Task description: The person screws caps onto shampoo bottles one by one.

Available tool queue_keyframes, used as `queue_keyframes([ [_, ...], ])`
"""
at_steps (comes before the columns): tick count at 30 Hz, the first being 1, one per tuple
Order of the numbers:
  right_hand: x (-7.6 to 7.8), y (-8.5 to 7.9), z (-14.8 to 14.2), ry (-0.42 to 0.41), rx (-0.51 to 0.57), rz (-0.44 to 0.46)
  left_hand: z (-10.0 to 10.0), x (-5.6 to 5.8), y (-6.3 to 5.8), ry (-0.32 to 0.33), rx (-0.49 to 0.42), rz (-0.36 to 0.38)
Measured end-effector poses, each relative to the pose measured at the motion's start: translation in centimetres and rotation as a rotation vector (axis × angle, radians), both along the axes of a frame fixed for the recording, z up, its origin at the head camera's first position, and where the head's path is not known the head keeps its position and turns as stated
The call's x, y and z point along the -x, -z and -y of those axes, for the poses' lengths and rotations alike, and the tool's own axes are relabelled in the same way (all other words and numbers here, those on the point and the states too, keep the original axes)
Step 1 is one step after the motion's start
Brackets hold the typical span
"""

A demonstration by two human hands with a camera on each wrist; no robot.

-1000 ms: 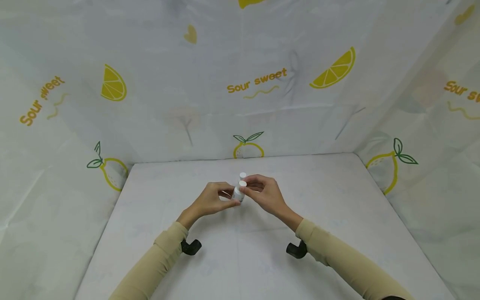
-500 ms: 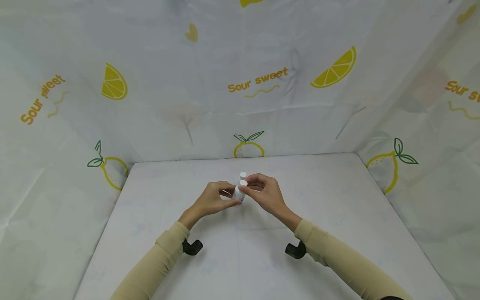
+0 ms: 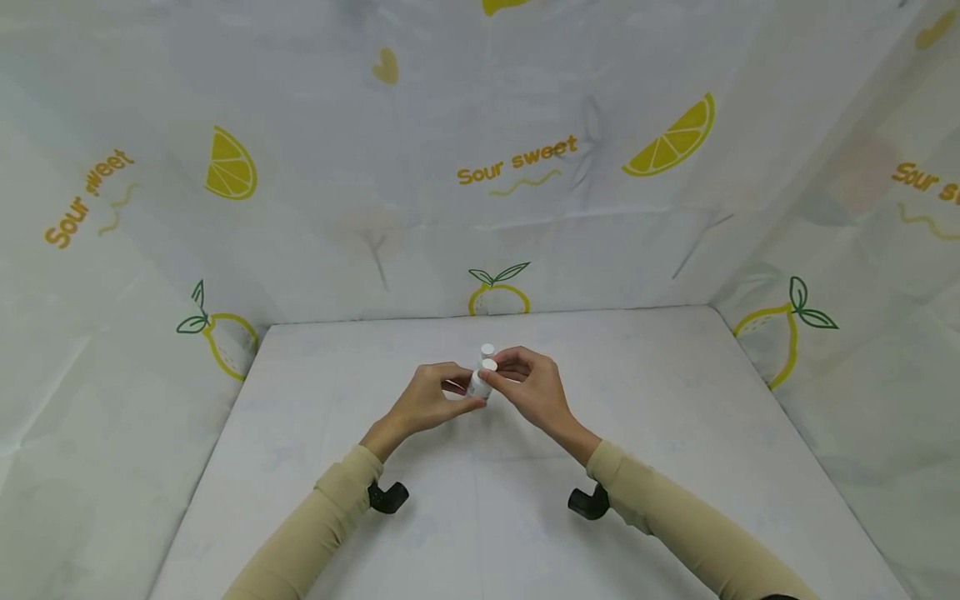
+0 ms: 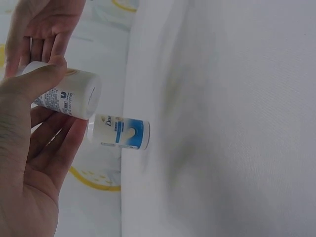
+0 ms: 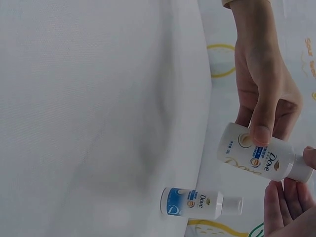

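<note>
A small white Dove bottle [image 5: 237,150] is held tilted above the table. My left hand [image 3: 426,402] grips its body, with the thumb on one side and the fingers on the other. At the top, my right hand [image 3: 534,392] pinches the white cap [image 5: 299,168] between thumb and fingers. Behind it, a second Dove bottle [image 5: 190,203] with a blue lower half stands upright on the table, capped and untouched. In the head view mostly its white cap [image 3: 487,350] shows, the rest being hidden by the held bottle and the hands.
A white cloth covers the table [image 3: 480,517]. White sheeting [image 3: 315,167] printed with lemons and lettering rises at the back and both sides. Black curved mounts [image 3: 388,497] sit at both wrists, below the sleeves' cuffs.
Both hands keep the same hold on the bottle and its cap. The whole head view has shifted by a few pixels; the standing bottle stays in place.
</note>
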State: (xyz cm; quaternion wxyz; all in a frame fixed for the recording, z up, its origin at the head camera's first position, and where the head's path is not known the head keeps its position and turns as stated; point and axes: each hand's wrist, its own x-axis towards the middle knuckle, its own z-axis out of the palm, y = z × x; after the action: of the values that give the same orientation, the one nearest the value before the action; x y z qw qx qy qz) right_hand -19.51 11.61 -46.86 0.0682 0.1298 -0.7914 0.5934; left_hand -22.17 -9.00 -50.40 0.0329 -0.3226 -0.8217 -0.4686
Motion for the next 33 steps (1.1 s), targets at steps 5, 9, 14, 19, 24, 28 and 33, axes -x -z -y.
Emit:
queue_keyframes([
  [5,0.2,0.7,-0.2,0.015,-0.008,-0.003,-0.1,0.0,0.2,0.023,-0.006,-0.014],
  [9,0.1,0.5,-0.5,0.001,-0.023,0.017,-0.3,0.0,0.5,0.029,-0.019,0.002],
  [14,-0.3,-0.6,-0.8,-0.03,-0.026,0.041,-0.7,0.1,1.0,0.016,-0.032,0.044],
  [19,-0.7,-1.1,-1.0,-0.091,-0.015,0.033,-1.1,-0.1,1.6,0.001,-0.051,0.13],
  [24,-0.4,0.7,-2.1,-0.13,-0.047,0.053,-1.2,-0.3,2.4,0.038,-0.063,0.193],
  [28,-0.3,2.0,-3.2,-0.123,-0.123,0.069,-1.1,-0.3,3.1,0.073,-0.05,0.198],
  [33,-0.7,2.2,-4.1,-0.103,-0.191,0.12,-1.0,-0.4,3.8,0.084,-0.041,0.212],
])
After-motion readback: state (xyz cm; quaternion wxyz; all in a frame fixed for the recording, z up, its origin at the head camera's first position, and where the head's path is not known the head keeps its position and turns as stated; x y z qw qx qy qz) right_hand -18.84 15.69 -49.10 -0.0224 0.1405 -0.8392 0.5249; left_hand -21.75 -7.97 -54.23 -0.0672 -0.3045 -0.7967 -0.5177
